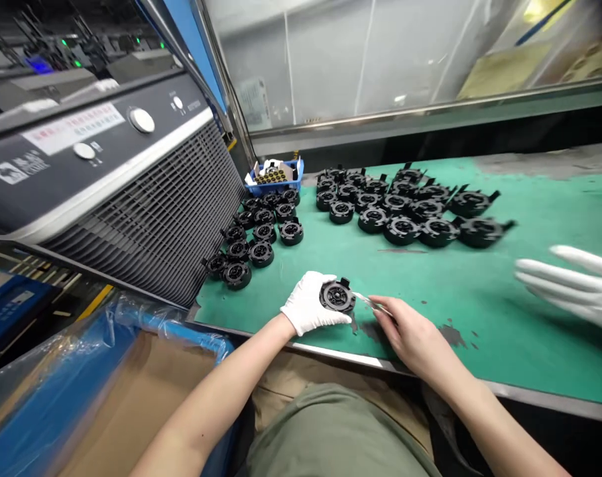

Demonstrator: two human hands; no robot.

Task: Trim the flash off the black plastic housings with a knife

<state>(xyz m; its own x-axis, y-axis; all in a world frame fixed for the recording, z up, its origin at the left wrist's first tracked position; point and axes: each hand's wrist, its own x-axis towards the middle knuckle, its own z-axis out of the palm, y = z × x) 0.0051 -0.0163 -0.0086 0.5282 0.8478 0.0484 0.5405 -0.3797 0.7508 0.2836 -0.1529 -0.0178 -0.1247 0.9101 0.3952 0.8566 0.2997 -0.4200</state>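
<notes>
My left hand, in a white glove, is closed round a round black plastic part at the near edge of the green mat. My bare right hand pinches thin metal tweezers, their tip touching the right side of that part. Both hands rest low on the mat.
Several black round parts lie in a cluster at left and in rows further back. A small blue bin stands behind them. A grey machine with a grille rises at left. Another person's white-gloved hand reaches in at right.
</notes>
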